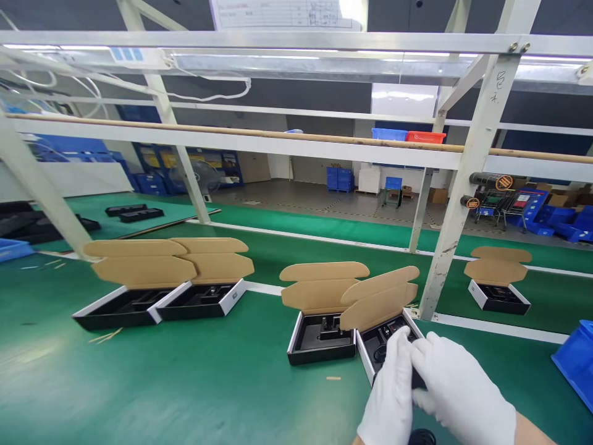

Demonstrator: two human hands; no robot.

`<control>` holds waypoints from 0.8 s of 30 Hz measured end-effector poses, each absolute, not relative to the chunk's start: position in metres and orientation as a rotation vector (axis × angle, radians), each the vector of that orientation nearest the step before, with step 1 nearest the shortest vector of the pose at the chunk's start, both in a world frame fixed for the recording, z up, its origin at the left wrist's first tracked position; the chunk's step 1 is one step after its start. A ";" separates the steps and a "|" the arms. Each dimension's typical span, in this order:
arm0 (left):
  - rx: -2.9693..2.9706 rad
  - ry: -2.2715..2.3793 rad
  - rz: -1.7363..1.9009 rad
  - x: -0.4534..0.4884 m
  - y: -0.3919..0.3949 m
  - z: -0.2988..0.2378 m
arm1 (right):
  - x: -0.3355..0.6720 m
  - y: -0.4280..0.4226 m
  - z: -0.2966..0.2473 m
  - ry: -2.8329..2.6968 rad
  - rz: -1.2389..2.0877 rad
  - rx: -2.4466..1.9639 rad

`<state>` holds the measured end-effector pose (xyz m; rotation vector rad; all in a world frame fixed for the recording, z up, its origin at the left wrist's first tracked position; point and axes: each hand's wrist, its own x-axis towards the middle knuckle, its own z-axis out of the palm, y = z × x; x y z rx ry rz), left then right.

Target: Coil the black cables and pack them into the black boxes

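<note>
Over an open box (pixel 384 341), left hand (pixel 388 395) and right hand (pixel 463 389) clamp a dark part (pixel 418 380).

- White-gloved left hand (pixel 386 395) and right hand (pixel 463 389) close around a black part (pixel 419 380) above an open black-trayed box (pixel 384 340)
- Another open box (pixel 320 340) stands just beside it on the green table (pixel 185 389)
- Blue plastic bin (pixel 577 361) sits at the table's right edge

Mfg pkg line w/ green bench mat (pixel 185 383), open boxes (pixel 322 340), blue bins (pixel 577 364).
</note>
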<state>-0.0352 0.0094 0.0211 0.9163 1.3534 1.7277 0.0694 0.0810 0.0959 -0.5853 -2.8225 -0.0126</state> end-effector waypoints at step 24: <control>1.770 1.108 1.149 -0.102 0.009 0.006 | 0.098 0.114 0.096 -2.173 0.471 -0.176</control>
